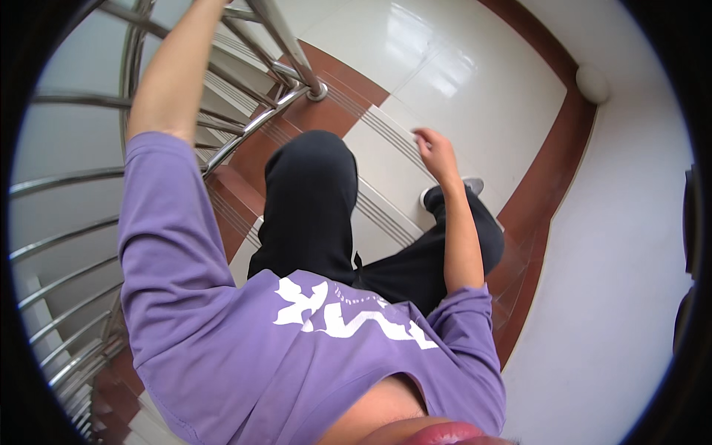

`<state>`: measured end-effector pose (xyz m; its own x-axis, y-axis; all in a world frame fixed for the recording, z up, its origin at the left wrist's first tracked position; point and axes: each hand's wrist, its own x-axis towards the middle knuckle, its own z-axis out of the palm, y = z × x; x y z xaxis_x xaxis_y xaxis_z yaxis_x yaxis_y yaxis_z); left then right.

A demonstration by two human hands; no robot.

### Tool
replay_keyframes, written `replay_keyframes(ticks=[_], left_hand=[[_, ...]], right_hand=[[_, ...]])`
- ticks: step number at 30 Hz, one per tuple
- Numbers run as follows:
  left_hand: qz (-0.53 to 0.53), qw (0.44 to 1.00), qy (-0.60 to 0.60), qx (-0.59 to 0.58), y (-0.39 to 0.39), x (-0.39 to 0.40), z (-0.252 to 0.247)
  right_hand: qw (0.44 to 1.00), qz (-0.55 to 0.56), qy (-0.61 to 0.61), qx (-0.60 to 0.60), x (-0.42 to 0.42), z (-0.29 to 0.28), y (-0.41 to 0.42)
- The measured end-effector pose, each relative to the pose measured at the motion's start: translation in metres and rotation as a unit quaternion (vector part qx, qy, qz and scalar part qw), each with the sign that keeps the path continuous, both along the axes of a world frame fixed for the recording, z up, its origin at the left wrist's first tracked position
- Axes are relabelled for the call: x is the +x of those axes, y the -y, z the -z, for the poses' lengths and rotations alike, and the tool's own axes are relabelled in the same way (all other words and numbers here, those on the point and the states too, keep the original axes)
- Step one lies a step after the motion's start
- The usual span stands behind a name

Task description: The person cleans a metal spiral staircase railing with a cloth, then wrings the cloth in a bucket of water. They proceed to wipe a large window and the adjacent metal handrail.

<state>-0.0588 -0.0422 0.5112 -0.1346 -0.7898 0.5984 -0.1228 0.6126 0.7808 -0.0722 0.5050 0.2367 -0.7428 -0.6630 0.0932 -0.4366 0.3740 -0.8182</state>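
Note:
My right hand point(438, 156) hangs in the air over the tiled stairs, loosely curled, with nothing in it. A small gap shows between its thumb and forefinger. Below it are a pale stair tread point(384, 139) with grooved lines along its edge and my right shoe point(474, 184), partly hidden by the black trouser leg point(467, 228). My left arm point(172, 83) reaches up past the stainless steel stair railing point(289, 47). The left hand lies beyond the top edge of the view, so its contact with the rail is hidden.
A glossy white tiled landing point(461, 83) spreads ahead, bordered by red-brown tile point(550, 150). On the right stands a white wall point(606, 239), with a rounded pale object point(592, 84) at its base. Curved railing bars point(67, 183) run down the left, with lower steps point(153, 414) behind me.

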Motion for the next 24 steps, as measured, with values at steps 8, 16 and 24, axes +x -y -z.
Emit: replay_keyframes(ticks=[8,16,24], left_hand=[[0.104,0.991,-0.060,-0.056,0.029,0.003,-0.002],[0.143,0.985,-0.097,-0.016,0.045,0.004,0.009],[0.151,0.987,-0.060,0.004,0.028,0.018,-0.003]], right_hand=[[0.996,-0.025,0.009,-0.090,0.013,-0.077,0.033],[0.998,0.021,-0.062,-0.005,0.011,-0.092,-0.003],[0.952,0.109,0.282,-0.040,-0.039,-0.111,-0.058]])
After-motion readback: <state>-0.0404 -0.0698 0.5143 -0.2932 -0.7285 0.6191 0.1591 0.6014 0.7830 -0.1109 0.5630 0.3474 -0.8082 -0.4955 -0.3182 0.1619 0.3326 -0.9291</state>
